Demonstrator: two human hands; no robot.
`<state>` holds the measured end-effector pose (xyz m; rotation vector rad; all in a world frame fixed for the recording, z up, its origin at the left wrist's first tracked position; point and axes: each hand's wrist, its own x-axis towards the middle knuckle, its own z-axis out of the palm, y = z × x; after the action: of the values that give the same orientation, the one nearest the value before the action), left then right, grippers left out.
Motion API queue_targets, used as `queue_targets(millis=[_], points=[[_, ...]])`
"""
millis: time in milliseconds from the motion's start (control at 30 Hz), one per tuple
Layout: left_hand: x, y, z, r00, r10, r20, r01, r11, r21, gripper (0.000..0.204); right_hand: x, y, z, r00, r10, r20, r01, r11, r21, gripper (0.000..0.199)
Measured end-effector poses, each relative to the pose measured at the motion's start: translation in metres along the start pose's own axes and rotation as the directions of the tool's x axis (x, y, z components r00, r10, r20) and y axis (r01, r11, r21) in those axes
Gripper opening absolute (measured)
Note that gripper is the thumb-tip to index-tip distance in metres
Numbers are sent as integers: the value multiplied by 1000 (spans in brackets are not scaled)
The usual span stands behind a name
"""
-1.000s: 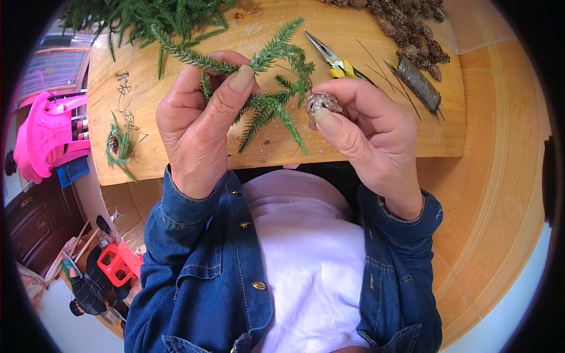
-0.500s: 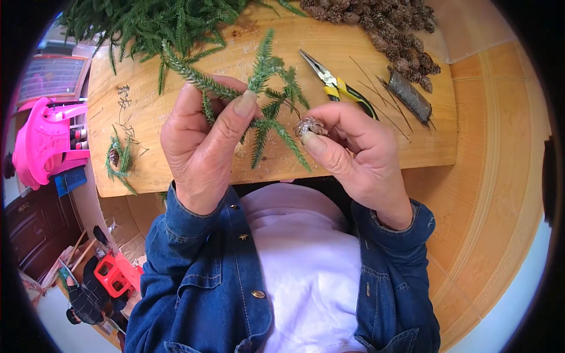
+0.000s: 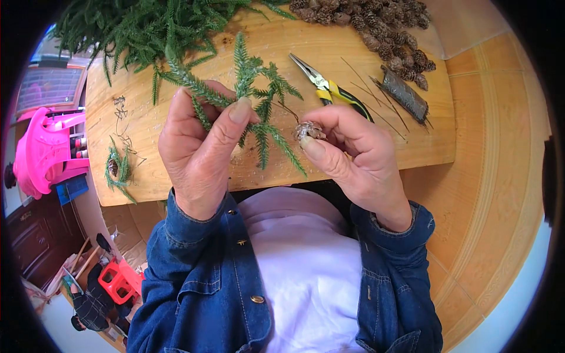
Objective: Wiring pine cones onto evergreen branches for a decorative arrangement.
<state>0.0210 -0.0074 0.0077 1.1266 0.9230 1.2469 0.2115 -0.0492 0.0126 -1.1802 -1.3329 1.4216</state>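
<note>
My left hand (image 3: 203, 141) pinches a green artificial pine sprig (image 3: 262, 126) between thumb and fingers, its needled twigs spreading to the right. Between the thumb and fingers of my right hand (image 3: 353, 147) is a small brown pine cone (image 3: 308, 130) with whitish tips. A thin brown wire (image 3: 286, 110) runs from the cone toward the sprig; where it ends among the needles is hard to see. Both hands are held above the near part of the wooden table (image 3: 424, 156). Beyond my right hand lie needle-nose pliers (image 3: 329, 88) with yellow and black handles, jaws pointing away.
A heap of green sprigs (image 3: 141, 35) covers the far left, and many pine cones (image 3: 388, 29) lie far right. Thin wires (image 3: 382, 103) rest beside a dark wire bundle (image 3: 405, 94). A small sprig with a cone (image 3: 115, 167) lies at left. Pink chair (image 3: 44, 153) and another person (image 3: 91, 303) are beyond.
The sprig and the pine cone sit slightly farther apart, with more of the wire showing between them. Both hands keep their grips. The whole view has shifted a little.
</note>
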Motion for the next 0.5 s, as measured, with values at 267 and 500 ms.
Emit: queue_targets(millis=[267, 500], points=[[-1, -2, -1, 999, -17, -30, 17, 1000, 4, 17, -4, -3, -5, 1000, 11, -15, -8, 986, 168, 22], [-4, -2, 2, 997, -58, -42, 57, 998, -22, 17, -8, -9, -5, 999, -32, -4, 32, 970, 242, 19]])
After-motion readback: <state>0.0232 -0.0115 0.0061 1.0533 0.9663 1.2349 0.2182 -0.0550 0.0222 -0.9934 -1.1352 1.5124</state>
